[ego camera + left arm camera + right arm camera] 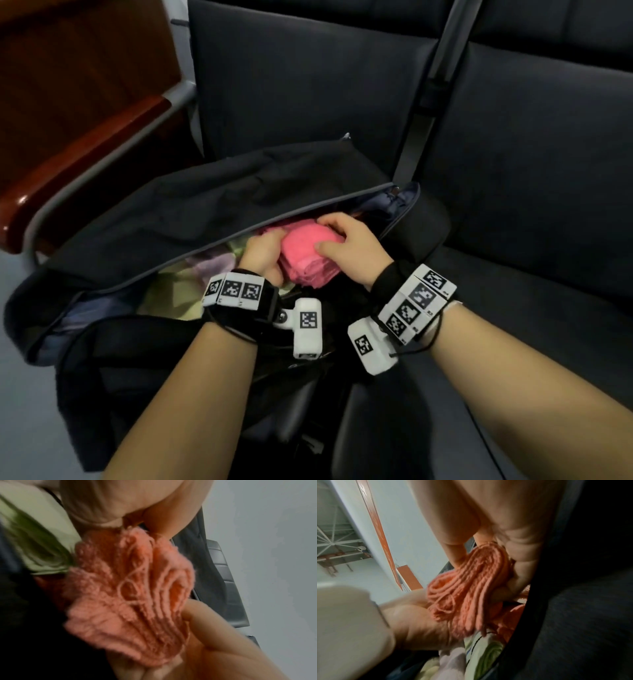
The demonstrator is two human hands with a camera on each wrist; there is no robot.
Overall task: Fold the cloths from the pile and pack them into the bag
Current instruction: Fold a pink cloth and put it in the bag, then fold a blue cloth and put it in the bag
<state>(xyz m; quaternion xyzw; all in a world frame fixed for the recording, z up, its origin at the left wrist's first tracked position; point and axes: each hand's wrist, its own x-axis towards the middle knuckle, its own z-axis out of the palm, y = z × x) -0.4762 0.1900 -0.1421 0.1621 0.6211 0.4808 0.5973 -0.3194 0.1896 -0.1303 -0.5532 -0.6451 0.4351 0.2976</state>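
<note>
A folded pink cloth [306,255] sits in the mouth of the open dark bag [191,212] on the seat. My left hand [262,251] holds its left side, fingers curled round it. My right hand [346,241] grips its right side, thumb on top. In the left wrist view the pink cloth [130,592] shows stacked folded edges and loose threads. In the right wrist view the pink cloth [471,588] is pinched between thumb and fingers. Pale green and lilac folded cloths [205,270] lie inside the bag beneath it.
The bag's flap [239,185] is turned back toward the seat back. Dark seat cushions [531,154] stretch to the right. A wooden armrest [78,161] with a grey metal frame stands at left. A black strap [137,329] lies at the bag's near side.
</note>
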